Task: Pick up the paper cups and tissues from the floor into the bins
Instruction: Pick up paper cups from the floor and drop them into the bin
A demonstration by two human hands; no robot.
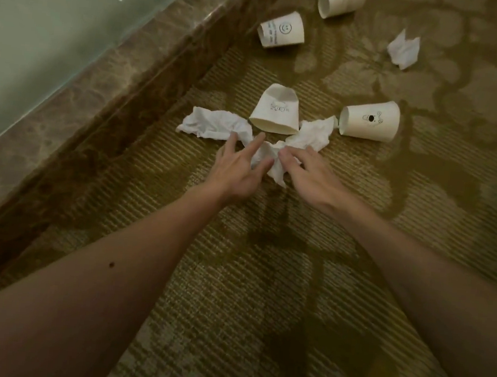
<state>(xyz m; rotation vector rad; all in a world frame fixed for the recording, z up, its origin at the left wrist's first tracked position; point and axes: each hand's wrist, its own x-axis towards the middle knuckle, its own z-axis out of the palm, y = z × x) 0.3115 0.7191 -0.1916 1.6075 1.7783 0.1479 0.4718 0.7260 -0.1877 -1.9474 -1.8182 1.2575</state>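
Observation:
Several white paper cups lie tipped on the patterned carpet: one just beyond my hands, one to its right, a smiley-face cup farther off and another at the top. Crumpled white tissues lie around the nearest cup: one on the left, one on the right, a small one between my hands. My left hand has spread fingers touching the left and middle tissues. My right hand reaches over the middle tissue, its fingers bent at it. No bin is in view.
A brown marble skirting runs diagonally along the left, with a pale green wall above it. Another crumpled tissue lies far right on the carpet.

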